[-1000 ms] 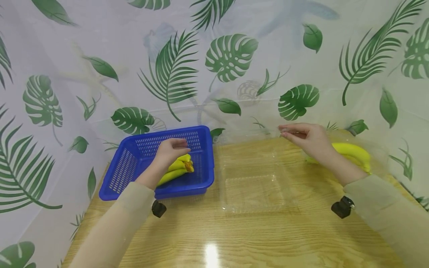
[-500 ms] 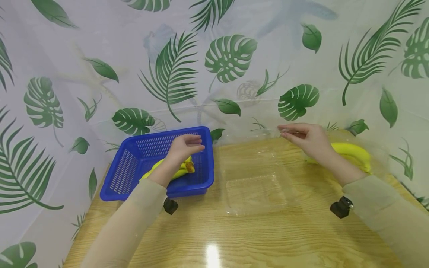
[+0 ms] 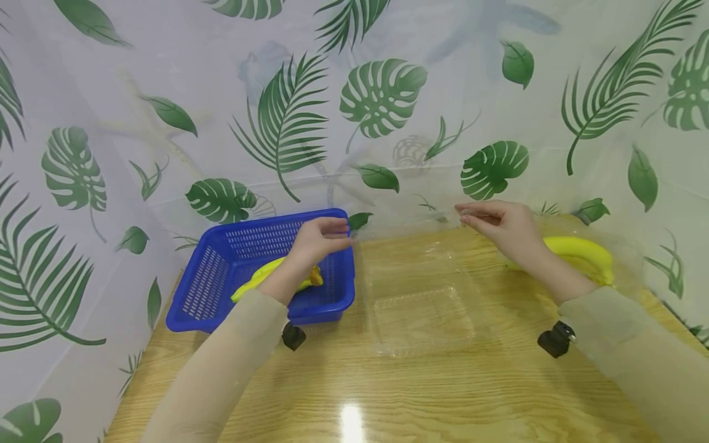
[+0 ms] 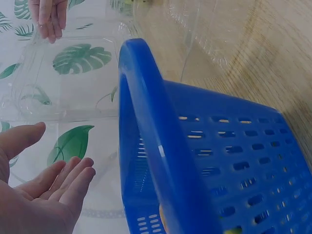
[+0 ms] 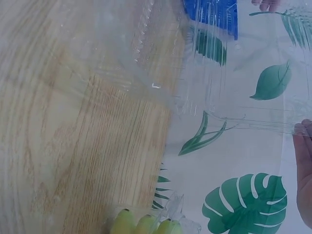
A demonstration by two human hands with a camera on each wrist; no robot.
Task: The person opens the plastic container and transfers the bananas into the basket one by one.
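A clear plastic clamshell box (image 3: 423, 320) lies open on the wooden table, its lid (image 3: 410, 212) standing upright. My right hand (image 3: 465, 214) pinches the lid's top right edge; its fingers (image 5: 304, 165) show in the right wrist view. My left hand (image 3: 338, 232) hovers over the far right corner of the blue basket (image 3: 221, 271), close to the lid's left edge. In the left wrist view its fingers (image 4: 68, 183) are relaxed and hold nothing. A yellow banana bunch (image 3: 260, 280) lies in the basket. Another banana bunch (image 3: 581, 252) lies behind my right wrist.
A leaf-printed plastic curtain (image 3: 382, 98) walls in the back and both sides of the table. Bare wood (image 3: 354, 394) lies in front of the box and basket. The basket's rim (image 4: 151, 141) stands close to my left palm.
My left hand has let go of the bananas in the basket, risen, and moved right toward the lid's left edge. The right hand has stayed on the lid.
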